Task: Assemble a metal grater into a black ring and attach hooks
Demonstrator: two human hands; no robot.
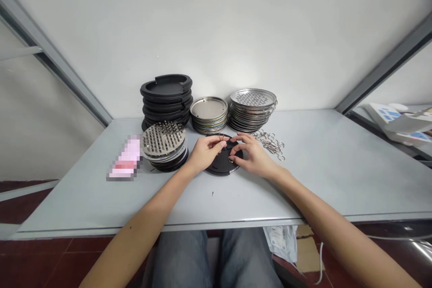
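A black round disc (221, 164) lies flat on the grey table (324, 175) in front of me. My left hand (205, 152) rests on the disc's left side, its fingertips pinching a small metal ring at the disc's top. My right hand (251, 153) sits on the disc's right side, fingers curled over the middle and touching a small ring near its thumb. Both hands meet over the disc's centre.
Behind the disc stand a stack of black rings (166, 99), a stack of flat metal discs (209, 114) and a stack of perforated metal plates (252, 109). A studded metal plate pile (164, 144) sits at left, loose metal rings (272, 143) at right, a blurred pink item (125, 158) far left.
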